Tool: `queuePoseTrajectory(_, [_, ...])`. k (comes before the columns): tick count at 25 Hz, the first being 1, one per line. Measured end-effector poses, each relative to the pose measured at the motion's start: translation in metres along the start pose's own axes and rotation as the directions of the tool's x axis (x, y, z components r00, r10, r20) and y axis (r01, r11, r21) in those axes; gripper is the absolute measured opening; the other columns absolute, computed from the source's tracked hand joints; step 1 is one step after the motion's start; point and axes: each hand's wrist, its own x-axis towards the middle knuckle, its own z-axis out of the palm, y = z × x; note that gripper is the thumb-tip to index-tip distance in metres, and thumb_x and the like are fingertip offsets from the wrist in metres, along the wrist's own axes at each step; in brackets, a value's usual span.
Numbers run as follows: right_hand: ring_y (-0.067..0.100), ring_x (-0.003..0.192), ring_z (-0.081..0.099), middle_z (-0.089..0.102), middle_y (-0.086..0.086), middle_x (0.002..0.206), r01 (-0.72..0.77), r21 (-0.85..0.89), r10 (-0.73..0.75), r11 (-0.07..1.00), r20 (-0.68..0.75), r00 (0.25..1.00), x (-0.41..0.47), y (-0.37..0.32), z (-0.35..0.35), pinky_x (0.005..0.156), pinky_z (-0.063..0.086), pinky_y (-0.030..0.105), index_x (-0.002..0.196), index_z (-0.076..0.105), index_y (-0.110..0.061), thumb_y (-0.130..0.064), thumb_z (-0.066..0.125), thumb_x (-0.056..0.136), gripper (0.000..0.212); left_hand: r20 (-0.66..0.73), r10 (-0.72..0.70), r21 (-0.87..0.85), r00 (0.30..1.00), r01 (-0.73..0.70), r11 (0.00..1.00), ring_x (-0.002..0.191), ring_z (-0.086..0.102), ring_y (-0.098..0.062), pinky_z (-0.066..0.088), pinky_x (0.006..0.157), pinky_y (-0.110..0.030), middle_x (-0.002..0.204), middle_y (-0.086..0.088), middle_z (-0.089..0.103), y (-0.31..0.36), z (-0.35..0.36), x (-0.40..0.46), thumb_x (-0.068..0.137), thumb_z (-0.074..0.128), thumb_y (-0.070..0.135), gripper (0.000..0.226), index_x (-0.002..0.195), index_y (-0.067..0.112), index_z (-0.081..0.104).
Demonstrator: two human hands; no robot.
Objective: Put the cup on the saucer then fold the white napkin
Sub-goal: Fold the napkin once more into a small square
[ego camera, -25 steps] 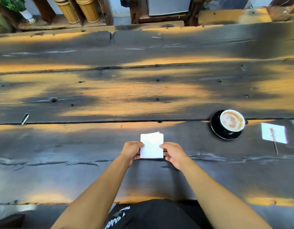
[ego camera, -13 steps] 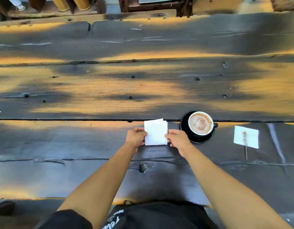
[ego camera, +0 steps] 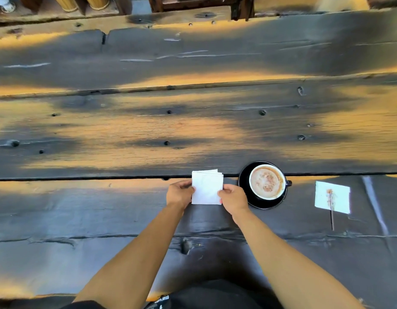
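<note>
A cup (ego camera: 266, 182) with a white inside and frothy brown coffee stands on a black saucer (ego camera: 244, 186) on the dark wooden table. Just left of the saucer lies the white napkin (ego camera: 207, 187), folded into a small square with several layers showing at its far edge. My left hand (ego camera: 179, 194) pinches the napkin's left edge and my right hand (ego camera: 233, 198) pinches its right edge, close beside the saucer. The napkin's near corners are hidden under my fingers.
A second white napkin (ego camera: 332, 197) with a brown-stained wooden stirring stick (ego camera: 331, 208) on it lies to the right of the saucer. The weathered plank table (ego camera: 148, 130) stretches far ahead. Bamboo containers (ego camera: 97, 1) and wooden furniture stand beyond its far edge.
Both hands and the napkin moved away from me and towards the saucer; the napkin now lies just left of the saucer. The view shifted to the right.
</note>
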Motion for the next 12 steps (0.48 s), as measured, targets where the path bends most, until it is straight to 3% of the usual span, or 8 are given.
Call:
queuePoseTrajectory(3, [0.015,0.068,0.060,0.066,-0.008,0.067,0.032,-0.075,-0.033,0.997,-0.002,0.999,-0.004,-0.001,-0.001,0.066,0.045,0.028,0.089,0.075,-0.018,-0.009,0.058,0.084,0.020,-0.005,0.008,0.031,1.000,-0.008,0.999,0.076,0.068,-0.024,0.060,0.084,-0.037,0.091,-0.004,0.075,0.000,-0.002,-0.005,0.089,0.069,0.009,0.015,0.100,0.020,0.069])
queuePoseTrajectory(6, [0.018,0.073,0.062,0.069,-0.005,0.073,0.047,-0.106,-0.048,0.993,-0.004,0.999,-0.014,0.003,-0.005,0.071,0.046,0.029,0.088,0.075,-0.015,-0.010,0.057,0.084,0.019,-0.013,-0.003,0.100,1.000,0.004,0.995,0.068,0.059,-0.024,0.057,0.074,-0.038,0.078,-0.003,0.067,-0.003,-0.011,-0.015,0.092,0.063,0.014,0.015,0.107,0.016,0.061])
queuePoseTrajectory(10, [0.022,0.112,0.063,0.070,0.003,0.116,0.009,-0.188,-0.014,0.982,-0.023,1.000,-0.043,0.020,-0.014,0.098,0.045,0.030,0.121,0.068,-0.013,-0.014,0.058,0.092,0.031,0.023,0.027,0.218,0.999,-0.032,0.975,0.070,0.062,-0.026,0.059,0.080,-0.047,0.080,-0.007,0.067,-0.023,-0.024,-0.038,0.095,0.054,0.020,0.009,0.094,0.014,0.061])
queuePoseTrajectory(12, [0.023,0.119,0.060,0.069,0.005,0.121,0.020,-0.257,-0.029,0.966,-0.031,0.999,-0.063,0.033,-0.019,0.102,0.043,0.029,0.125,0.066,-0.012,-0.015,0.057,0.093,0.033,0.061,0.067,0.300,0.996,-0.082,0.950,0.071,0.062,-0.027,0.060,0.080,-0.047,0.083,-0.012,0.070,-0.039,-0.028,-0.050,0.093,0.051,0.020,0.015,0.087,0.011,0.062])
